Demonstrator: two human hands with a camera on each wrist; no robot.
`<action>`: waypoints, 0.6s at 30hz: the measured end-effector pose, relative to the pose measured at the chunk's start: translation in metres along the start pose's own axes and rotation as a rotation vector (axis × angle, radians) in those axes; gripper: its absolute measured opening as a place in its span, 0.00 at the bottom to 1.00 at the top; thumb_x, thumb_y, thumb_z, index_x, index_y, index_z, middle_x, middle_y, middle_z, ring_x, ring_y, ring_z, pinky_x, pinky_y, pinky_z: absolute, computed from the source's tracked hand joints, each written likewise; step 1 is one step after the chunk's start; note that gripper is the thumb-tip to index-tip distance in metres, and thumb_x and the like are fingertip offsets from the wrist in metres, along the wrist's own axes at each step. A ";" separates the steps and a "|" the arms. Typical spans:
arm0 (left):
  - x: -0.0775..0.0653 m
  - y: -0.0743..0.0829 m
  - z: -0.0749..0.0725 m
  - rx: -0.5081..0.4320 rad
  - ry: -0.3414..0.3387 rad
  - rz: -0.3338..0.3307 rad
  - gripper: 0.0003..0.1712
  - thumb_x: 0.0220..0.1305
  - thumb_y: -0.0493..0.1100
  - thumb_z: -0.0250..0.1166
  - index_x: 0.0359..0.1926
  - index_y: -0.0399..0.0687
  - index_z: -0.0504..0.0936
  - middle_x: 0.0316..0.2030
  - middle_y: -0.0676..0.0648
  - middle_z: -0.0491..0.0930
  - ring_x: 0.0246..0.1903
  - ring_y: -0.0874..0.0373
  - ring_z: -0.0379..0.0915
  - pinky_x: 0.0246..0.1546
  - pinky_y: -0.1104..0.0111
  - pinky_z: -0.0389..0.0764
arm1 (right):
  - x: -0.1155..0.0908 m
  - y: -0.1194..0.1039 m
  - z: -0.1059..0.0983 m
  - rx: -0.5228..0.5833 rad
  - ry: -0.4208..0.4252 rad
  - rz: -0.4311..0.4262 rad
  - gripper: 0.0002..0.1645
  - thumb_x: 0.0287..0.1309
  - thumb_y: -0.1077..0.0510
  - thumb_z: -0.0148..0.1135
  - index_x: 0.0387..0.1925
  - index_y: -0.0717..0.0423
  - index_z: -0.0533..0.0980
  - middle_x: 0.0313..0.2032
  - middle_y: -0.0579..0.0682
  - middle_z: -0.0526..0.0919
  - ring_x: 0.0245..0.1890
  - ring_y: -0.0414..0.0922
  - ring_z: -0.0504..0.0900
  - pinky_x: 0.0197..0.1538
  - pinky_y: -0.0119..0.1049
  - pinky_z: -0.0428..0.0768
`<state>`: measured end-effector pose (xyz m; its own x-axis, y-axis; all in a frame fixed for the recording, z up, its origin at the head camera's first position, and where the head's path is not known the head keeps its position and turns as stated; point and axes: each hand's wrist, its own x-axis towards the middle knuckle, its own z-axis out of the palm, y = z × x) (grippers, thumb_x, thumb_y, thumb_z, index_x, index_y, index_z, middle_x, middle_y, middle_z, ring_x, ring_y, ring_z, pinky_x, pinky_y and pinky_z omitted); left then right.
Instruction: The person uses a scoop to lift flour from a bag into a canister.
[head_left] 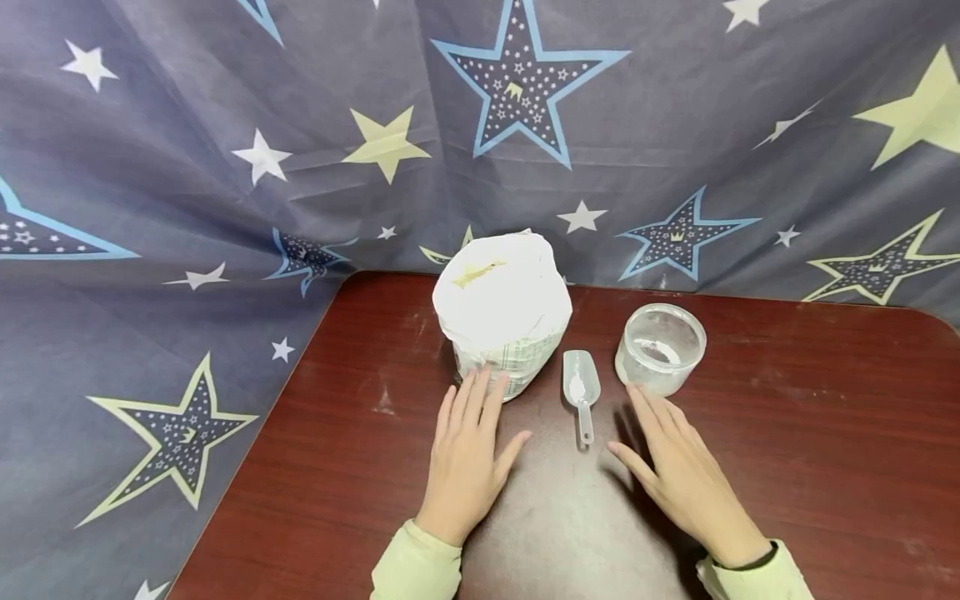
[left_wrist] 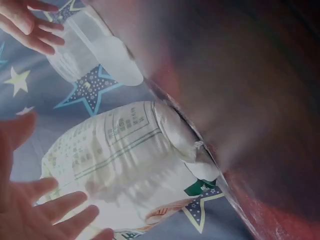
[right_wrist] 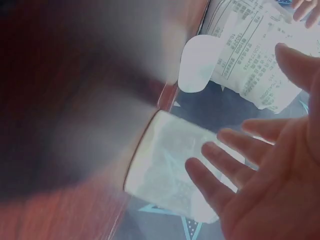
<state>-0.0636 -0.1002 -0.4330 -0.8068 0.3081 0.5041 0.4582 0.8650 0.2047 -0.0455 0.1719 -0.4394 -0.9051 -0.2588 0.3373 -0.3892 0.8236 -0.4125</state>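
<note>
An opened bag of white powder (head_left: pixel 517 354), its top rolled wide, stands toward the back of the table. My left hand (head_left: pixel 467 454) is just in front of it with fingers straight; whether they touch the bag I cannot tell. Right of the bag lies a clear plastic scoop (head_left: pixel 582 392) with a little white powder in it. A clear round jar (head_left: pixel 660 350) with some white residue inside stands farther right. My right hand (head_left: pixel 678 467) has straight fingers close to the jar's near side and holds nothing. Both wrist views show printed text on the bag (left_wrist: pixel 120 145) (right_wrist: pixel 250 55).
The dark red wooden table (head_left: pixel 825 433) has faint white smudges. Behind it and along the left hangs a grey-blue cloth (head_left: pixel 337 200) printed with stars, close to the table's back and left edges.
</note>
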 end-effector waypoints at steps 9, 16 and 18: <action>0.005 -0.010 -0.003 -0.095 0.159 -0.062 0.37 0.62 0.51 0.69 0.65 0.37 0.70 0.62 0.39 0.72 0.62 0.45 0.69 0.64 0.53 0.67 | 0.015 -0.007 0.009 0.057 0.010 0.037 0.39 0.62 0.50 0.67 0.66 0.68 0.65 0.60 0.62 0.74 0.58 0.58 0.73 0.60 0.55 0.72; 0.011 -0.022 -0.006 -0.131 0.206 -0.193 0.33 0.64 0.51 0.68 0.62 0.38 0.71 0.59 0.41 0.74 0.57 0.46 0.71 0.59 0.54 0.70 | 0.025 -0.014 0.019 0.094 -0.022 0.127 0.31 0.63 0.48 0.66 0.57 0.65 0.70 0.48 0.58 0.76 0.49 0.52 0.76 0.50 0.52 0.79; 0.014 -0.025 -0.005 -0.140 0.195 -0.212 0.33 0.65 0.52 0.67 0.63 0.38 0.70 0.58 0.42 0.73 0.57 0.46 0.71 0.58 0.54 0.71 | 0.027 -0.017 0.021 0.104 -0.039 0.157 0.25 0.63 0.47 0.66 0.51 0.61 0.72 0.44 0.55 0.75 0.43 0.48 0.75 0.44 0.48 0.79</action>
<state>-0.0843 -0.1196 -0.4267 -0.8093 0.0328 0.5865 0.3450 0.8346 0.4294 -0.0672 0.1406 -0.4406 -0.9612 -0.1526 0.2297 -0.2567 0.7994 -0.5432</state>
